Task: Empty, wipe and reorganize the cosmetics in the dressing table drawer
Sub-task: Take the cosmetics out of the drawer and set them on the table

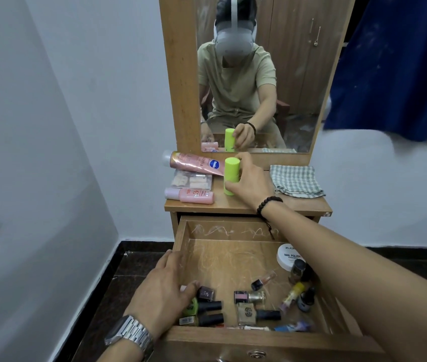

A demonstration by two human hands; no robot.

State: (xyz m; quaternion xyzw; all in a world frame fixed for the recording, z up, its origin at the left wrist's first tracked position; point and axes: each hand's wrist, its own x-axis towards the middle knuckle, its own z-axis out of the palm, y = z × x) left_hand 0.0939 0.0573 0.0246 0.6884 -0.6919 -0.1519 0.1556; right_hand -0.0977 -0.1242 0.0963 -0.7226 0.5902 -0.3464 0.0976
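The wooden drawer [207,257] stands pulled open below the dressing table top [298,206]. My right hand [251,180] grips a lime-green bottle [231,173] that stands upright on the top. My left hand [166,286] reaches over the drawer's left wall, its fingers on small nail polish bottles [208,307] at the front left; what it holds is unclear. More nail polish bottles [256,296] and a white nail polish remover jar [286,256] lie in the drawer's right and front parts.
On the top lie a pink lotion tube [194,163], a clear case [191,180], a pink bottle [190,195] and a folded checked cloth [296,180]. A mirror [280,100] rises behind. A wall stands left, and blue fabric [395,61] hangs right.
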